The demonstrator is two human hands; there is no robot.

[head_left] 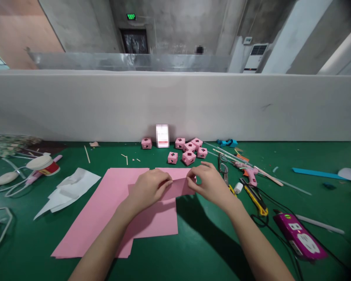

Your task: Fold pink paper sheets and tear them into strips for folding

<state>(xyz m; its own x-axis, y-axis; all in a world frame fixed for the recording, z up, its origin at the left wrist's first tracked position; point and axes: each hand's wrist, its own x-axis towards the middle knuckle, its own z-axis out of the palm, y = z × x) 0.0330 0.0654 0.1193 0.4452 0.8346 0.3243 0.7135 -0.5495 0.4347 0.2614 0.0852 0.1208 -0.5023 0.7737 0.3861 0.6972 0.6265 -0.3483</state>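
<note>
A narrow strip of pink paper (179,187) is stretched between my two hands, above the pink sheets. My left hand (152,184) pinches its left part, thumb against fingers. At the strip's right end my right hand (204,180) pinches it in the same way. Beneath lie large pink paper sheets (96,210), overlapping on the green table (210,249). Beyond my hands sit several small pink paper cubes (188,157) with dark diamond-shaped openings; one more cube (146,143) stands apart to the left.
On the right are a glue gun (251,173), a yellow utility knife (259,201), glasses (223,168) and a purple power strip (300,236) with cables. Crumpled white paper (71,189) and a paper cup (43,164) lie left. A lit phone (162,136) leans against the white partition (105,109).
</note>
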